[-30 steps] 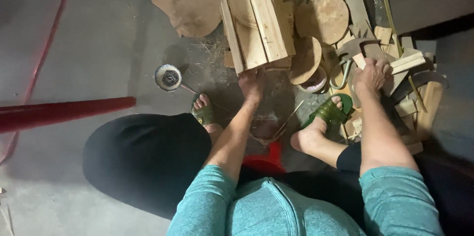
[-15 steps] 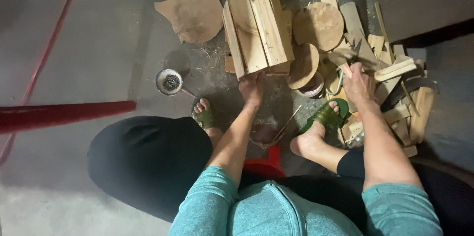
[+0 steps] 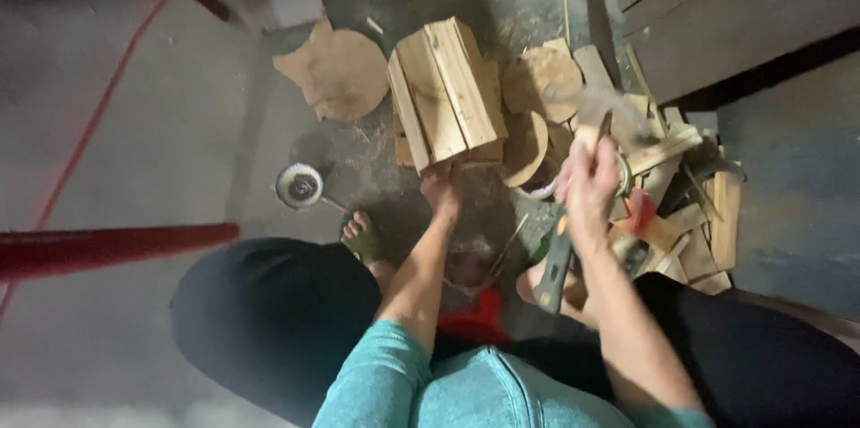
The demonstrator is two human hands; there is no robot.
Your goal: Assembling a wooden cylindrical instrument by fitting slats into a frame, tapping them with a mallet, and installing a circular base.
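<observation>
On the floor, the left hand (image 3: pixel 442 188) should brace the wooden bundle (image 3: pixel 445 93) firmly while the right hand (image 3: pixel 587 184), closed around a hammer (image 3: pixel 557 260), strikes squarely.

I can't tell what my right hand (image 3: pixel 587 182) grips, since the tool (image 3: pixel 573 213) is blurry, my arm hides one foot (image 3: pixel 537 280), and the red pole (image 3: pixel 116 247) runs off the edge.
</observation>
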